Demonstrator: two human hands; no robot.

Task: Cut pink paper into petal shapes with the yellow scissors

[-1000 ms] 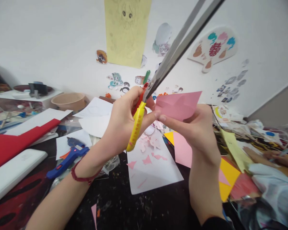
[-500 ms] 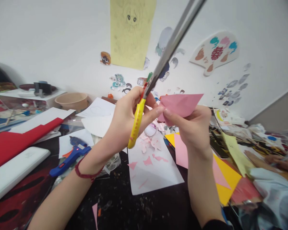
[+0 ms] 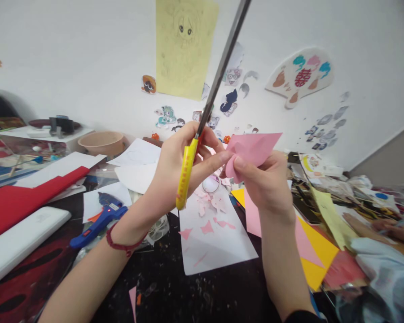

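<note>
Pink paper [image 3: 259,146], creased and gathered at its lower left, is held up above the black counter [image 3: 222,296]. The right hand [image 3: 271,184] pinches it between thumb and fingers; the left hand [image 3: 171,166] meets it with its fingertips while gripping yellow-handled scissors [image 3: 186,177], blades pointing up. Near the counter's front, on its speckled surface, lie a pink sliver [image 3: 132,301] and an orange scrap [image 3: 139,299]. Just beyond, a white sheet [image 3: 222,251] carries small pink scraps [image 3: 207,227]. To the left are a long white object [image 3: 27,244], red sheets [image 3: 30,193] and a blue glue gun [image 3: 99,226]; to the right, yellow sheets [image 3: 318,276] and pink ones overlap, and past them shows a co-worker's hand [image 3: 392,225]. Deeper in, a tan bowl [image 3: 101,142] stands near the white wall [image 3: 81,58], which bears a yellow drawing [image 3: 186,58], small cut-out pictures [image 3: 168,114] and, farther right, a fan-shaped cutout [image 3: 299,76].
</note>
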